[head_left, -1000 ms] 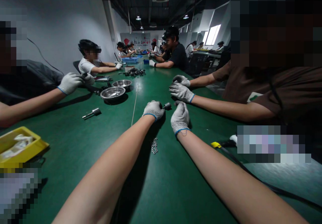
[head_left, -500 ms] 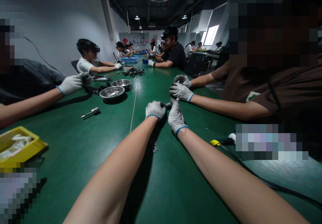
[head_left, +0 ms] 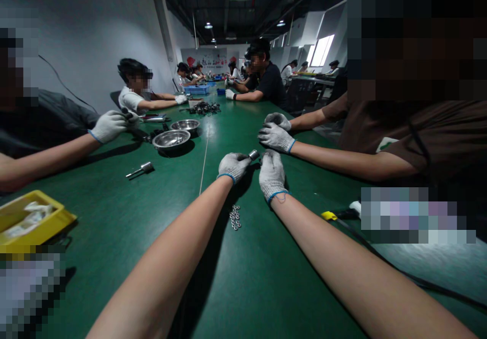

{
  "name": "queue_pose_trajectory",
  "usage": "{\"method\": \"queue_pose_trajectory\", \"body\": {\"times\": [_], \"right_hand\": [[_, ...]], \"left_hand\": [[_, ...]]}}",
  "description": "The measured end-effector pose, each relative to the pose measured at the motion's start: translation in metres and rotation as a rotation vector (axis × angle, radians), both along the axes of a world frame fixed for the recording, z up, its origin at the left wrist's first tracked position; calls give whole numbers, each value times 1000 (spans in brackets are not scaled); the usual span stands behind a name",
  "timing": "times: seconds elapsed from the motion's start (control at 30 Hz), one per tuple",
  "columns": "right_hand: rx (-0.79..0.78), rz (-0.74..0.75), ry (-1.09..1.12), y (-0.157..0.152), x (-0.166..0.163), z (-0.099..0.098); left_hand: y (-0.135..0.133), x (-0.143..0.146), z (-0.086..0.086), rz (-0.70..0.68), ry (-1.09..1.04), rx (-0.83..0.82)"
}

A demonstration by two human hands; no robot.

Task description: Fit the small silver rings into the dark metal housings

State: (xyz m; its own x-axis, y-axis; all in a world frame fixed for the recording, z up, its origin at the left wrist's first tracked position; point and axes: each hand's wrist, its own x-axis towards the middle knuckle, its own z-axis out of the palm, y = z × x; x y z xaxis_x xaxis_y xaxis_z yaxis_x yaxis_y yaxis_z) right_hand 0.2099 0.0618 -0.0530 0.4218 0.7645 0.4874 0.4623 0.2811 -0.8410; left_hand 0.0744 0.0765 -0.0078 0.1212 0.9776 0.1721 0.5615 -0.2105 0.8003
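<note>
My left hand (head_left: 233,166), in a white knit glove with a blue cuff, is closed around a small metal cylinder (head_left: 253,154) whose end sticks out past the fingertips. Close to its right, my right hand (head_left: 272,172) wears the same kind of glove. Its fingers are bent together at the tip, and whatever they may pinch is too small to make out. A narrow gap separates the two hands. On the green table (head_left: 144,227), several small metal rings (head_left: 235,218) lie in a cluster between my forearms.
A metal cylinder with a thin shaft (head_left: 140,169) lies left. Two steel bowls (head_left: 171,140) stand beyond it. A yellow bin (head_left: 57,214) is at far left. A co-worker's gloved hands (head_left: 277,137) are just past my right hand. A black cable (head_left: 365,245) runs along the right.
My right hand has drawn back slightly from the metal cylinder, and its raised thumb has folded in. The cylinder in my left hand now points more upward. More rings show between my forearms.
</note>
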Motion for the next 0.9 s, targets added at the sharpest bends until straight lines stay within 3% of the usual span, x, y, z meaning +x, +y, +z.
{"method": "queue_pose_trajectory", "body": {"times": [0.1, 0.4, 0.67, 0.8, 0.9], "right_hand": [[-32, -39, 21, -12, -10, 10], [72, 321, 20, -32, -25, 27], [61, 429, -50, -41, -25, 26], [44, 462, -177, -42, -24, 24], [29, 475, -272, -45, -23, 25]], "left_hand": [[-7, -4, -7, -52, -205, -5], [-39, -30, -12, -227, -540, -49], [-65, -69, -8, -87, -141, 50], [-86, -89, -1, -148, 71, 31], [-99, -98, 2, -269, 103, 48]]}}
